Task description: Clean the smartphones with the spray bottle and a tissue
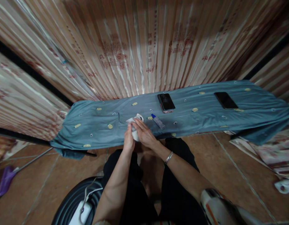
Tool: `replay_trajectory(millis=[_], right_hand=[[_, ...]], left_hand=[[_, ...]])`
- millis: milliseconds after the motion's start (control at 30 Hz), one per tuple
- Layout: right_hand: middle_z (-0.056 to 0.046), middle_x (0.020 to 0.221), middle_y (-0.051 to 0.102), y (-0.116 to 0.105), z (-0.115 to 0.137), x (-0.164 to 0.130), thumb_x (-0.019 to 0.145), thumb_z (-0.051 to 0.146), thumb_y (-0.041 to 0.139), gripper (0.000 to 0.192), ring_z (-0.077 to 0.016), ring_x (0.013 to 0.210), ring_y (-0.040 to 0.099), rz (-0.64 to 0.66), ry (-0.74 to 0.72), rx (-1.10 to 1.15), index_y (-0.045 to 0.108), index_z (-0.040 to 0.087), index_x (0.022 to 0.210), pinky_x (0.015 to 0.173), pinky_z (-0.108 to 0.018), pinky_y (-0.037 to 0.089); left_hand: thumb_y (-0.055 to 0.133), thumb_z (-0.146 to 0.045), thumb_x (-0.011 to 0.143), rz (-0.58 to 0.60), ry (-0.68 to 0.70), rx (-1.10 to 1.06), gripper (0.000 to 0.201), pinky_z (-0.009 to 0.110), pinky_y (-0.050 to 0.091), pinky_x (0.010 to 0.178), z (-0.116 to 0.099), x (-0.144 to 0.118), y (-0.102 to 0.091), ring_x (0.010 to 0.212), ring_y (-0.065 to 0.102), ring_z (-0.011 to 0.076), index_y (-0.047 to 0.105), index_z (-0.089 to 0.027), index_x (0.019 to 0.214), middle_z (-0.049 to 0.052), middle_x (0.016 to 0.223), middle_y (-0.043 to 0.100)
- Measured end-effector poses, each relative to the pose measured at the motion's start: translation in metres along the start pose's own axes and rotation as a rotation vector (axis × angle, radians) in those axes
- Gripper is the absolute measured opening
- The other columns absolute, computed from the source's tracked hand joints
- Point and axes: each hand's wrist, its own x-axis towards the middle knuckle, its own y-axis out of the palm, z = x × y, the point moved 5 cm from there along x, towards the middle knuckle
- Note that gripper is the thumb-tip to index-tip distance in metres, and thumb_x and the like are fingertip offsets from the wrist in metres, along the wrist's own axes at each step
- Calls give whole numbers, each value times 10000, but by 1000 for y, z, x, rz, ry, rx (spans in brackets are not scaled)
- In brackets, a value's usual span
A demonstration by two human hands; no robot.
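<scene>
At the front edge of the cloth-covered table, my left hand (129, 138) and my right hand (144, 133) are close together around a crumpled white tissue or cloth (135, 135). My left fingers are closed on it from the left side. Over its top lie the fingers of my right hand, pressed against it. A small dark spot shows at its far end, and whether something is wrapped inside I cannot tell. Just right of my right hand lies a small clear tube with a blue cap (158, 121).
Behind the tube rests a stack of phones (166, 102), and another dark phone (226, 100) lies farther right. A blue-green patterned cloth (121, 134) covers the narrow table. Striped curtains hang behind. A black round stool with a white power strip (80, 213) stands at lower left.
</scene>
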Motion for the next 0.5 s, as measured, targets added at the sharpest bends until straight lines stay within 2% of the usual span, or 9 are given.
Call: replay_trajectory(millis=[167,267,500], right_hand=[[-147,1558,393,-6,-19,10,947,123,314,531,-224,1493,272,-3,95,3,427,122,1465,1232,-470,281],[-107,1572,382,-9,-27,13,925,110,322,569,-213,1495,268,1,143,39,399,161,1487,1237,-469,263],[-79,1553,419,-10,-39,15,899,124,337,607,-201,1466,331,-35,253,108,375,188,1502,1230,-457,264]], left_hand=[[824,-370,656,51,-34,24,400,346,474,998,1,-5,2,1093,671,251,748,-126,964,106,992,766],[846,-295,615,43,-92,48,418,339,493,947,4,-5,-2,1011,697,238,751,-137,991,99,953,770],[839,-306,612,98,-82,69,463,327,515,900,4,-7,-3,961,703,227,751,-149,1039,99,1000,766]])
